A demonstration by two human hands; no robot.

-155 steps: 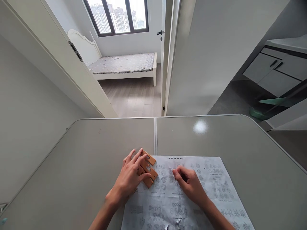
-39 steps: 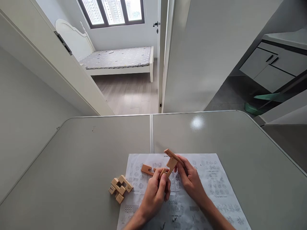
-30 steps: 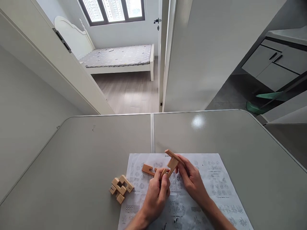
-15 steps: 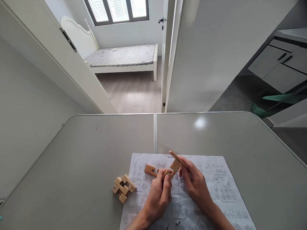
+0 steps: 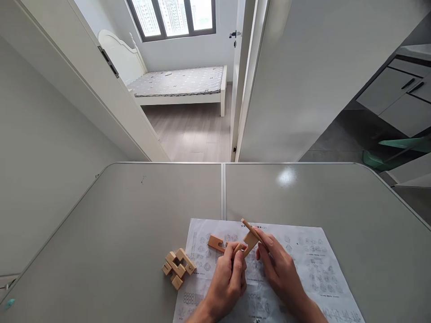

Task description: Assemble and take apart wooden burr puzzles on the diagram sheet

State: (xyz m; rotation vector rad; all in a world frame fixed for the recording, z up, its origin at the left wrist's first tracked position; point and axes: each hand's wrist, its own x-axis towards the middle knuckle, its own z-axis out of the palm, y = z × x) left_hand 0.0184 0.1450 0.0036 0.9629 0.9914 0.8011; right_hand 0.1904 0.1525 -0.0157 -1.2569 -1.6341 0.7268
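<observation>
Block cluster (image 5: 178, 268) joined up; plate (image 5: 251, 241) and slat (image 5: 251, 229) seemingly not yet locked.
Left hand (image 5: 227, 281), fingers narrow, pinches the plate; right hand (image 5: 282, 267), fingers likewise, holds the slat, which seems to meet it; a notched piece (image 5: 214, 242) shows just beyond the left fingers; left of them, the cluster rests at the printed sheet's (image 5: 311, 271) edge on the bench (image 5: 161, 197).

Brown wooden slat (image 5: 253, 230), seen edge-on, held slanting at the far-right end of a paler flat wooden piece (image 5: 251, 242); to their left, a reddish notched wooden piece (image 5: 215, 242), partly hidden.
</observation>
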